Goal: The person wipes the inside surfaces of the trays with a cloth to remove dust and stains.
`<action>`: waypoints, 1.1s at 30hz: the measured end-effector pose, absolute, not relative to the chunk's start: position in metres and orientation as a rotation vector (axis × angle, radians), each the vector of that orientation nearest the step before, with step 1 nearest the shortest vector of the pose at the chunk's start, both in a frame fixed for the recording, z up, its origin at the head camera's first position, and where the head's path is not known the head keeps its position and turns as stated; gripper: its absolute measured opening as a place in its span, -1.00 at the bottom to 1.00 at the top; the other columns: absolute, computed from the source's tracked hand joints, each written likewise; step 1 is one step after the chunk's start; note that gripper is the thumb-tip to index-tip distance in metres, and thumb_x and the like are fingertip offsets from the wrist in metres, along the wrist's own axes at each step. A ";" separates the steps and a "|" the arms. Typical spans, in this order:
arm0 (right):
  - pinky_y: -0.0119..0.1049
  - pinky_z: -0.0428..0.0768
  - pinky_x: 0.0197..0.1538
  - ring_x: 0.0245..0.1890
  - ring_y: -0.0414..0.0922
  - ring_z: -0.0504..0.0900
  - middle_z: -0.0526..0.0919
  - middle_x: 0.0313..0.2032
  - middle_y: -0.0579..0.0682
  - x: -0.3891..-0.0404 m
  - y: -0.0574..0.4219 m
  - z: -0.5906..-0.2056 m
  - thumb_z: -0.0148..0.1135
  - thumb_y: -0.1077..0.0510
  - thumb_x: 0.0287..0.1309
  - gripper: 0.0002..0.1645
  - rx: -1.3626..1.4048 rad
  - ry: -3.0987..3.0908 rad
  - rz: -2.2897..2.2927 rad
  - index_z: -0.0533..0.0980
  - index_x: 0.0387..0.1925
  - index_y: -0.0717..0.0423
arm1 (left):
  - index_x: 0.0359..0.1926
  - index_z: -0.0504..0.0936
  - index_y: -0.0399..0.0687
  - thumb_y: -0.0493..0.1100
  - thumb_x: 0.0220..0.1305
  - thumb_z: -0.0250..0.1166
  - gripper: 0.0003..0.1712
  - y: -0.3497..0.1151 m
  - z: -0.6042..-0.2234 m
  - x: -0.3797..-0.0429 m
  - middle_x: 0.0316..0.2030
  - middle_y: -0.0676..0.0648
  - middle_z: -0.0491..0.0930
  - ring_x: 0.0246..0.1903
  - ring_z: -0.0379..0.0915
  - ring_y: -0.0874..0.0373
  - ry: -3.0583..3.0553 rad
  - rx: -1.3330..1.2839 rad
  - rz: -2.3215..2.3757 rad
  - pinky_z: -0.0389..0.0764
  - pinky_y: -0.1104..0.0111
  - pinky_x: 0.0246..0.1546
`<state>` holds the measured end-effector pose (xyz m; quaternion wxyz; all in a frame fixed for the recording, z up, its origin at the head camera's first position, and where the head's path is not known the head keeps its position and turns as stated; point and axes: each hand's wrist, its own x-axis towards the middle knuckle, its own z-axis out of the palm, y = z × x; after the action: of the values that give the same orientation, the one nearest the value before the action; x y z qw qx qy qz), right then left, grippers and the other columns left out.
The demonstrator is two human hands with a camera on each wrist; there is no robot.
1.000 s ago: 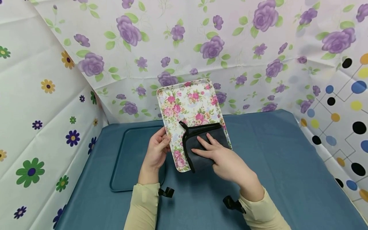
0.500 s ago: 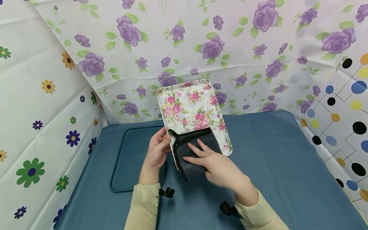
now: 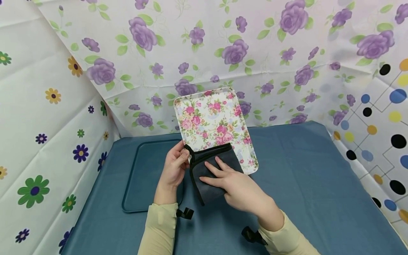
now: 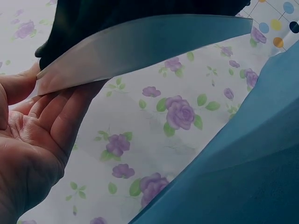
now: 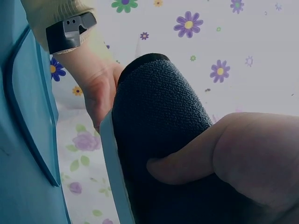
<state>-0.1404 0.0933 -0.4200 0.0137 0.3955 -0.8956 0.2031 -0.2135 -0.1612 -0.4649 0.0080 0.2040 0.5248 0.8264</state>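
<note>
A tray with pink roses on white [image 3: 210, 113] is held up at a tilt above the table, its face toward the head camera. My left hand [image 3: 173, 164] grips its left edge between thumb and fingers; the left wrist view shows the hand [image 4: 37, 121] at the tray's pale rim [image 4: 140, 51]. Over the lower part of the face lies a folded dark grey cloth [image 3: 204, 180] with black binding and a loop. My right hand [image 3: 240, 187] presses this cloth with spread, straight fingers. In the right wrist view the thumb [image 5: 182, 163] lies along the fuzzy cloth [image 5: 159, 102].
A blue-green tray [image 3: 134, 198] lies flat on the blue tablecloth [image 3: 302, 184], left of centre and partly behind my left forearm. Flower-printed sheets [image 3: 210, 42] rise at the back and left. A dotted sheet [image 3: 379, 141] borders the right side.
My right hand has slid the cloth down and left across the floral tray, so its corner now reaches my left thumb. More of the tray's right side shows. The left hand has stayed put.
</note>
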 end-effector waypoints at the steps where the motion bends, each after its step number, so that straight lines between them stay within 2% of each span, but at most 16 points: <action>1: -0.39 0.12 -0.60 0.66 0.08 0.05 0.17 0.65 -0.14 -0.140 0.094 -0.420 0.19 0.60 0.20 -0.01 1.235 -2.793 0.637 0.51 0.49 -0.30 | 0.58 0.20 -0.48 -0.31 0.66 0.12 -0.38 -0.161 -0.465 -0.214 -0.48 0.10 0.48 -0.55 0.36 0.28 1.638 0.642 2.585 0.48 0.48 -0.51; 10: -0.38 0.16 -0.56 0.68 0.03 -0.05 0.11 0.67 -0.16 -0.143 0.101 -0.417 0.14 0.64 0.19 0.04 1.254 -2.850 0.750 0.47 0.53 -0.29 | 0.56 0.23 -0.48 -0.36 0.65 0.10 -0.41 -0.161 -0.466 -0.213 -0.46 0.10 0.53 -0.51 0.44 0.28 1.633 0.642 2.588 0.55 0.47 -0.48; 16: -0.35 0.19 -0.54 0.69 0.02 -0.09 0.09 0.67 -0.19 -0.144 0.107 -0.413 0.05 0.65 0.17 0.06 1.237 -2.913 0.773 0.47 0.53 -0.29 | 0.57 0.17 -0.53 -0.34 0.67 0.08 -0.39 -0.160 -0.466 -0.214 -0.40 0.02 0.62 -0.45 0.61 0.25 1.579 0.697 2.587 0.66 0.44 -0.44; 20: -0.35 0.17 -0.54 0.69 0.00 -0.11 0.09 0.67 -0.20 -0.145 0.112 -0.410 0.03 0.66 0.15 0.07 1.202 -2.959 0.786 0.48 0.52 -0.29 | 0.58 0.15 -0.53 -0.37 0.67 0.04 -0.40 -0.160 -0.467 -0.215 -0.37 0.02 0.64 -0.44 0.59 0.27 1.567 0.703 2.589 0.64 0.44 -0.44; 29: -0.34 0.15 -0.59 0.70 -0.05 -0.16 0.05 0.67 -0.26 -0.148 0.124 -0.407 -0.01 0.64 0.20 0.06 1.129 -3.034 0.878 0.45 0.55 -0.30 | 0.57 0.18 -0.52 -0.35 0.68 0.06 -0.40 -0.160 -0.464 -0.214 -0.14 -0.07 0.77 -0.28 0.75 0.19 1.536 0.703 2.607 0.76 0.35 -0.31; 33: -0.33 0.13 -0.59 0.70 -0.06 -0.18 0.03 0.68 -0.26 -0.150 0.129 -0.406 -0.04 0.64 0.22 0.05 1.087 -3.060 0.906 0.43 0.56 -0.28 | 0.56 0.22 -0.48 -0.36 0.68 0.03 -0.44 -0.161 -0.464 -0.214 -0.11 -0.09 0.77 -0.27 0.76 0.17 1.534 0.705 2.604 0.77 0.33 -0.29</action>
<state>-0.1497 0.1289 -0.4059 -0.1147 0.3204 -0.9016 0.2671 -0.2139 -0.1613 -0.4640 0.0191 0.2272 0.4944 0.8388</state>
